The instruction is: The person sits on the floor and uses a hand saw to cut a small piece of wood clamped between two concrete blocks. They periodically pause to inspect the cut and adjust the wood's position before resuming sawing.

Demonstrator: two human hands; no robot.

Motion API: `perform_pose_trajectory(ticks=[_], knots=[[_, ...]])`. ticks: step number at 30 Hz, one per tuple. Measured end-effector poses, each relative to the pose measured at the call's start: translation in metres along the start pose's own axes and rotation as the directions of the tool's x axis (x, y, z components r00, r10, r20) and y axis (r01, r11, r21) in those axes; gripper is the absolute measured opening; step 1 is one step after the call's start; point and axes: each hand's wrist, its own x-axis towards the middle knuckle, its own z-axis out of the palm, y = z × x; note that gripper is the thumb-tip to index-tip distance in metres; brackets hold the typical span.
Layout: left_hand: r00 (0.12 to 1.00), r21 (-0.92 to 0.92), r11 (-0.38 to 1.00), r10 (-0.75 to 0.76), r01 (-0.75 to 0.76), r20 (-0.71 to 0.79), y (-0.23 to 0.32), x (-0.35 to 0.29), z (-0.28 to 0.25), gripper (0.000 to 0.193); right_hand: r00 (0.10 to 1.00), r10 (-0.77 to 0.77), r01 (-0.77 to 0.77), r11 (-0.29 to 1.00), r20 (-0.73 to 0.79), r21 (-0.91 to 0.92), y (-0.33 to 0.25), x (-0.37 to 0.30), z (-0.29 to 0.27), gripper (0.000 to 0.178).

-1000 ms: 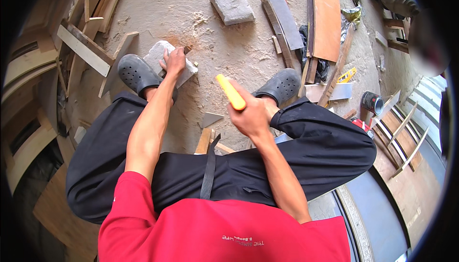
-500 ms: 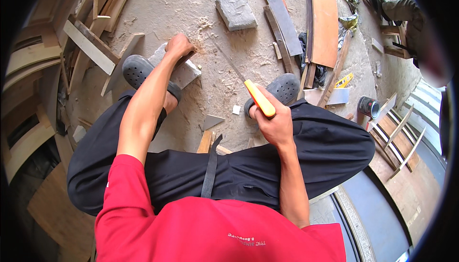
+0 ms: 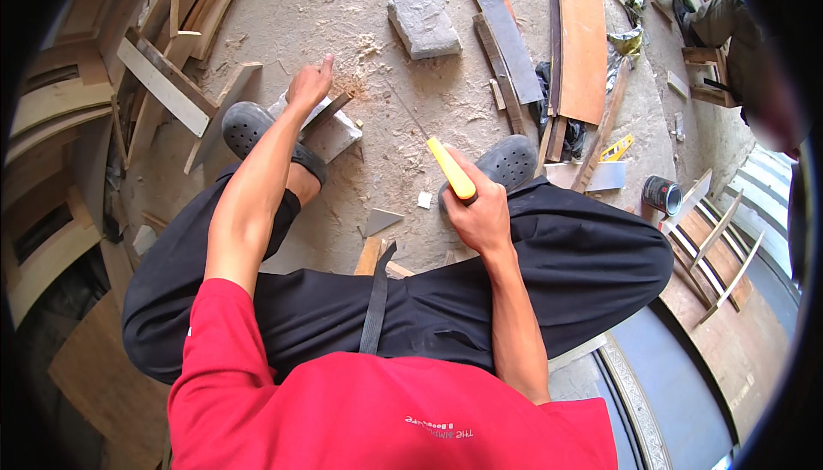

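In my closed right hand (image 3: pixel 482 213) is the yellow handle of a handsaw (image 3: pixel 450 167). Its thin blade points away and to the left, above the dusty floor, apart from the wood. My left hand (image 3: pixel 310 86) is over the far side of a pale block (image 3: pixel 333 140), one digit stretched outward and the other fingers mostly hidden. Beside that hand, a dark brown strip of wood (image 3: pixel 332 110) lies across the block, partly under my wrist. Reddish sawdust (image 3: pixel 364 84) is scattered just past the strip's end.
A grey concrete block (image 3: pixel 423 29) sits farther out. Boards (image 3: pixel 583 50) lie to the right, near a yellow level (image 3: pixel 617 147) and a paint can (image 3: pixel 661 194). Wooden frames (image 3: pixel 56 101) crowd the left. Another person (image 3: pixel 729 29) is at the far right.
My left hand has shifted slightly left and away off the strip's end, with a digit now stretched out. My right hand has drawn the saw slightly left and nearer.
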Motion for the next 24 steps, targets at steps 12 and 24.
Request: perform_pose_trajectory(ticks=[12, 24], knots=[[0.855, 0.315, 0.851, 0.488, -0.42, -0.178, 0.002, -0.075, 0.031, 0.029, 0.989, -0.127, 0.128, 0.992, -0.072, 0.004, -0.002, 0.009, 0.016, 0.049], [0.999, 0.084, 0.996, 0.042, -0.042, -0.001, 0.013, -0.067, 0.044, 0.05, 0.99, -0.096, 0.098, 0.995, -0.105, 0.01, -0.002, 0.0, 0.019, 0.048]])
